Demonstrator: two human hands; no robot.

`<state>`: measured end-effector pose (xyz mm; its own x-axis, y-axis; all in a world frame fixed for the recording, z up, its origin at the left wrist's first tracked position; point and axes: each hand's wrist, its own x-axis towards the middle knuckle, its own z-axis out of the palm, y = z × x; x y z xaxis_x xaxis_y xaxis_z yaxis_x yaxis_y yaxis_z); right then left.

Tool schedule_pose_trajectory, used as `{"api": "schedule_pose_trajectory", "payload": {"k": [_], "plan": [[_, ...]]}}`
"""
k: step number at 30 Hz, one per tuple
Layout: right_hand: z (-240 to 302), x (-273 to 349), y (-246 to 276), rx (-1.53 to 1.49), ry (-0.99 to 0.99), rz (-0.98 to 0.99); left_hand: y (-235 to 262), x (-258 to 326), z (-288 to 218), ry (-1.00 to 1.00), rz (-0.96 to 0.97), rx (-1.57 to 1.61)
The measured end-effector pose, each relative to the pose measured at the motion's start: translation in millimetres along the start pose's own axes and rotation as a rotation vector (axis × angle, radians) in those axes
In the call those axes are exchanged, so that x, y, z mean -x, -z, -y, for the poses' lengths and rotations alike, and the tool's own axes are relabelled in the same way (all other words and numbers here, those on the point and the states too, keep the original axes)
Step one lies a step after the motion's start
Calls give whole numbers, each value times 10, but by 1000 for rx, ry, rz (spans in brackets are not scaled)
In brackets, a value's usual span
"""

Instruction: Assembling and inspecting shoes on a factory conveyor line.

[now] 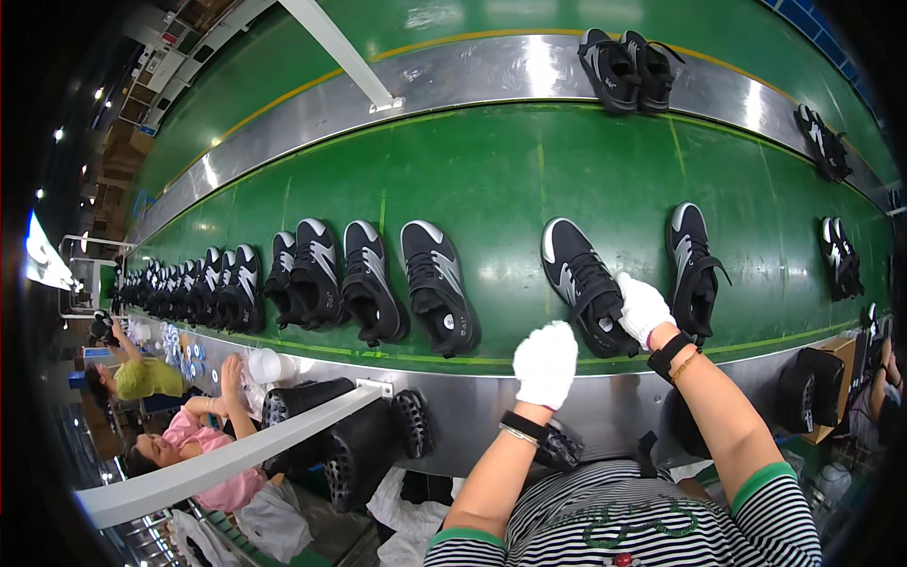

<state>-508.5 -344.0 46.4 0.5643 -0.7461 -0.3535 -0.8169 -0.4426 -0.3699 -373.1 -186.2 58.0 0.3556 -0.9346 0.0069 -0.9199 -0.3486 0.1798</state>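
Both my hands wear white gloves. My right hand (644, 307) is closed at the right side of a black sneaker (578, 269) with silver trim, by its strap and ankle opening. This sneaker lies on the green belt with its toe pointing away from me. Just right of that hand stands its similar partner sneaker (693, 269), its strap sticking out to the side. My left hand (546, 364) is curled into a fist over the belt's near edge, left of the gripped sneaker's heel and apart from it. Whatever its fingers may hold is hidden.
Leftward along the green belt (501, 170) runs a row of similar sneakers (435, 283). Another pair (624, 71) rests on the far metal ledge. A white post (283, 444) crosses the lower left. Black shoes (413, 423) lie along the near ledge; a co-worker in pink (213, 444) sits beyond.
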Motion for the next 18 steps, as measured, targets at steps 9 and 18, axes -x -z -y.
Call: {"api": "schedule_pose_trajectory", "payload": {"k": [9,18], "plan": [[84,20,-25,-1,-7,-20,-277,22,-236,-80,-38,24],[268,147,-22,-88,-98,74,-102,125,-51,345,27,675]]}}
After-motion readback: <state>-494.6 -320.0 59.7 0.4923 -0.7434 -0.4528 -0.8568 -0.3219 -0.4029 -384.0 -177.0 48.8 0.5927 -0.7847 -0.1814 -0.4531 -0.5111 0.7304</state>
